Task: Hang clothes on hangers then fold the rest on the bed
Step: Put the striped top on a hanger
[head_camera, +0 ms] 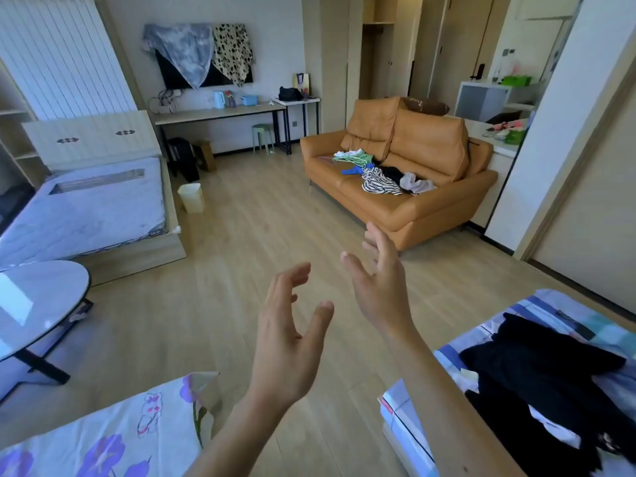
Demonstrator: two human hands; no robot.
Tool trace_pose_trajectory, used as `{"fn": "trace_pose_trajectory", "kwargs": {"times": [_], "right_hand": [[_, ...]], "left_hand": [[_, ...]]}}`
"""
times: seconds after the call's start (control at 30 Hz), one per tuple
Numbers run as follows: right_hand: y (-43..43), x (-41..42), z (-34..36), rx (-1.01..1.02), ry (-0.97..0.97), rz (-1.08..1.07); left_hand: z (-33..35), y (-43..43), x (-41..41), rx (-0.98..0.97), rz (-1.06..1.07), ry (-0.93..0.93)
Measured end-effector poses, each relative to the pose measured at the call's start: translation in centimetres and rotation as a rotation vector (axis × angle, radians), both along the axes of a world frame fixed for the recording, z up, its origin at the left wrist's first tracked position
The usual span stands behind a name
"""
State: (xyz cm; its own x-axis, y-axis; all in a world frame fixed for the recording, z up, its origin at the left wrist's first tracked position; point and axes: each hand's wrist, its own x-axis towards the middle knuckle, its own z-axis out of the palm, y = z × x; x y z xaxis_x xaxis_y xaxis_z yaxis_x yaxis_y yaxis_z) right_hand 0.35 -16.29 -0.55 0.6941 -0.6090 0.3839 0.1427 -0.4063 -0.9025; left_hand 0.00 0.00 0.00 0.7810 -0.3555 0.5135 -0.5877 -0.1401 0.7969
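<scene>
Both my hands are up in front of me with nothing in them. My left hand has its fingers loosely spread, and my right hand, a little further forward, is flat with straight fingers.

The clothes I have to sort lie in 2 places. A loose pile sits on the seat of the orange sofa across the floor, with what look like thin green and purple hangers just beside it. Dark garments lie on the striped bed sheet at my right.

I judge the step in hand to be fetching from the sofa, as neither hand is near any cloth yet. To do it well I would take 1 hanger and 1 garment at a time, not scoop up the heap (the hangers seem tangled together and would snag). I'd lift the black-and-white striped piece by its shoulders or collar so it hangs open, and feed the hanger in from below the neckline. Things that suit no hanger I'd carry to the bed and fold flat beside the dark ones.

I can read no brand, label or writing. A small red patch at the near edge of the bed is too small to make out.
</scene>
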Motion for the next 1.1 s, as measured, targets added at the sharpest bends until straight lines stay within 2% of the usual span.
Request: {"fn": "trace_pose_trajectory", "kwargs": {"times": [0.23,0.57,0.8,1.1], "right_hand": [[-5.3,8.5,-1.5,0.014,0.100,0.012],[-11.8,21.1,-3.5,0.064,0.159,0.002],[-17.3,34.2,-4.7,0.091,0.170,-0.045],[-25.0,49.7,-3.8,0.182,0.137,-0.159]], "left_hand": [[-0.7,-4.0,9.2,-0.014,0.086,0.097],[-2.5,-9.9,22.5,-0.023,0.061,0.262],[-3.8,-16.0,37.3,-0.052,-0.017,0.322],[-2.0,-25.1,55.5,-0.047,-0.131,0.353]]}}
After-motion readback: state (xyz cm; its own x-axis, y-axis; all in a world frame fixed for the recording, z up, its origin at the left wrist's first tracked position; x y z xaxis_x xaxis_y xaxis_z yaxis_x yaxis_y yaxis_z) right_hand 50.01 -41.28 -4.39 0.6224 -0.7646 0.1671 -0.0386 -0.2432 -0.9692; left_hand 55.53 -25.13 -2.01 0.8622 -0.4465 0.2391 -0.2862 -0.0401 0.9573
